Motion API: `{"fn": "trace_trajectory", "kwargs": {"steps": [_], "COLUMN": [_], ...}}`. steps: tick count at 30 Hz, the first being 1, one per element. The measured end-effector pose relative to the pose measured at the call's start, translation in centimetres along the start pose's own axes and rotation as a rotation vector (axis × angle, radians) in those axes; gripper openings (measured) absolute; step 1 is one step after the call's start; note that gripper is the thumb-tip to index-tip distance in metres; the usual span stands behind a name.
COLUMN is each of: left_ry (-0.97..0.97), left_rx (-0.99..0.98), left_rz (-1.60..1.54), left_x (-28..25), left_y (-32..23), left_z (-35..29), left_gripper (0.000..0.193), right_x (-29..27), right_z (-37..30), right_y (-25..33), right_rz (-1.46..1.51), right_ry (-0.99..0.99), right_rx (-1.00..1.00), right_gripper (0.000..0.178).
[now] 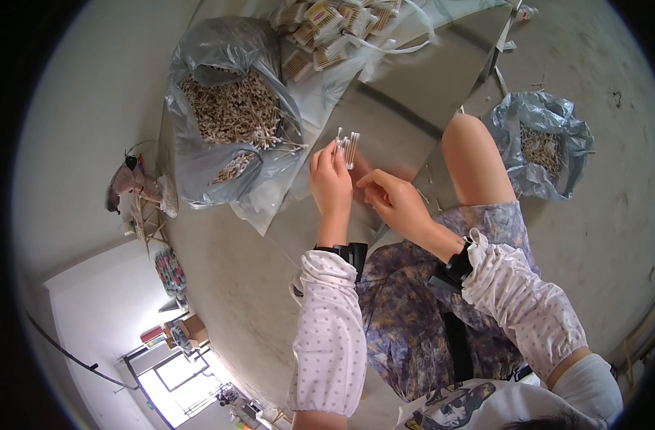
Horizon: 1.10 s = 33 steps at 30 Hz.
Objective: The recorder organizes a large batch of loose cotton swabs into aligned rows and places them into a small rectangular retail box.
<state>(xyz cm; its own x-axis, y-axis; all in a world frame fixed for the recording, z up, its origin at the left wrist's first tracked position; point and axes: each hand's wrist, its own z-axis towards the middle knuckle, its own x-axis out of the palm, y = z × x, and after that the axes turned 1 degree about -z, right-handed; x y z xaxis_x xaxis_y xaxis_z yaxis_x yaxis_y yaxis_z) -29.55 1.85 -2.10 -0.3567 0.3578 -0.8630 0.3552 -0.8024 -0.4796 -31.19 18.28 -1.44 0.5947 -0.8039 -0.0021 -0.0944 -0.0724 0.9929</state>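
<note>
My left hand (332, 179) is closed around a small bunch of cotton swabs (351, 150), whose white tips stick up past my thumb and fingers. Just to its right, my right hand (393, 202) is bent inward with thumb and fingertips drawn together; whether anything lies between them I cannot make out. Both hands are above a shiny metal surface (413, 86). Up and to the left sits a grey plastic bag (231, 43), open, filled with a heap of loose cotton swabs (231, 107). Several swabs spill toward its right edge.
Packed bundles of swabs (327, 21) in clear wrapping are piled at the far edge. On the floor at right, another grey bag (510, 172) holds loose sticks (542, 150). My bare knee (474, 154) rises beside the metal surface. Another person (127, 179) is at far left.
</note>
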Motion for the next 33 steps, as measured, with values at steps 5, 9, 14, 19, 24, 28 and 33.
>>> {"fn": "trace_trajectory", "kwargs": {"steps": [5,9,14,19,24,28,33], "left_ry": [-0.027,0.041,0.058,-0.030,0.025,-0.031,0.003], "left_rx": [0.016,0.059,0.095,-0.053,-0.024,0.041,0.013], "left_rz": [-0.051,-0.008,-0.059,-0.090,0.007,-0.003,-0.048], "left_x": [0.7,0.3,-0.8,-2.1,-2.7,-2.2,-2.1], "left_y": [-1.3,-1.3,-0.9,0.8,1.7,1.9,1.8], "left_z": [-1.4,-4.1,-6.8,-8.4,-8.2,-7.7,-7.1], "left_gripper": [0.026,0.029,0.040,0.049,0.032,0.025,0.020], "right_x": [-0.1,-0.6,-1.1,-0.6,-0.8,-1.0,-1.2], "right_z": [-0.1,0.4,2.6,4.5,5.1,5.3,5.4], "right_y": [-0.4,-0.5,-1.1,-3.6,-2.7,-2.8,-3.0], "right_rz": [0.039,0.023,-0.446,-0.715,-0.813,-0.770,-0.790], "right_ry": [-0.020,-0.082,-0.086,0.104,0.105,0.039,0.021], "right_rx": [0.014,0.005,-0.422,-0.632,-0.621,-0.628,-0.609], "right_gripper": [0.016,0.017,0.038,0.046,0.024,0.013,0.009]}}
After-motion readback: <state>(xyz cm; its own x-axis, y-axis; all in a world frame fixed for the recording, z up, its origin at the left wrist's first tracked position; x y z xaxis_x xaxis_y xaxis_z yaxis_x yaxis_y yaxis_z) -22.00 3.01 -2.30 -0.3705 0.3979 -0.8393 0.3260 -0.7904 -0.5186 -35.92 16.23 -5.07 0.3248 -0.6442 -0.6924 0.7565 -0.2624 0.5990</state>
